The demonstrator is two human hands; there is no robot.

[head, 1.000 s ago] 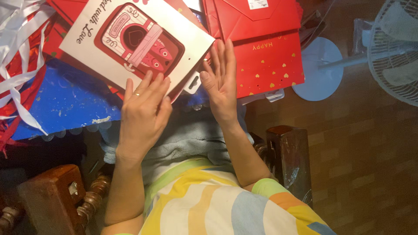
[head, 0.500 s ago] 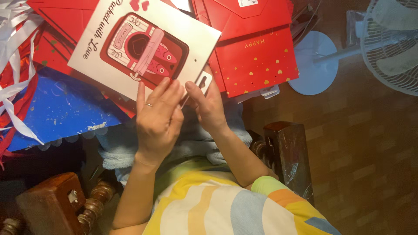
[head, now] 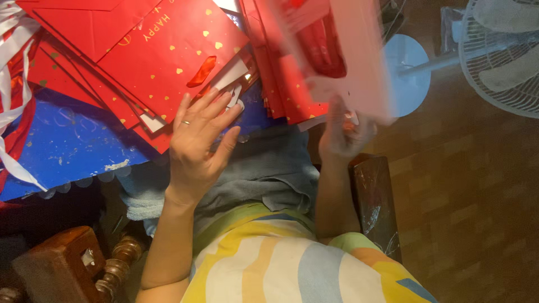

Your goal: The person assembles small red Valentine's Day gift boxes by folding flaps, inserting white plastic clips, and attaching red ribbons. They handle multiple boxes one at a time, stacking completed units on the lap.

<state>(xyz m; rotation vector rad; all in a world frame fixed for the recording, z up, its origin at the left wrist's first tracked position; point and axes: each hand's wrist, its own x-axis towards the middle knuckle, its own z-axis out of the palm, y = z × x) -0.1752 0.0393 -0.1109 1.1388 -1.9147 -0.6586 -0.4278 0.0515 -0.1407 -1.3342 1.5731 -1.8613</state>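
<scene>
The white card with the red picture [head: 342, 56] has been swung, blurred, to the upper right, gripped by the right hand [head: 341, 137], while the left hand [head: 199, 143] is lifted open-fingered off the red bags [head: 168, 50] now uncovered at upper left.

The white card [head: 342, 50] in the right hand [head: 342, 137] is smearing with motion blur, so its red picture is not readable, and its top is running off the far edge. The fan [head: 499, 50] at far right is being cropped by the frame, as are the ribbons [head: 14, 84] at left. The red bags [head: 168, 50] are covering most of the left hand [head: 196, 143] fingertips' contact.
</scene>
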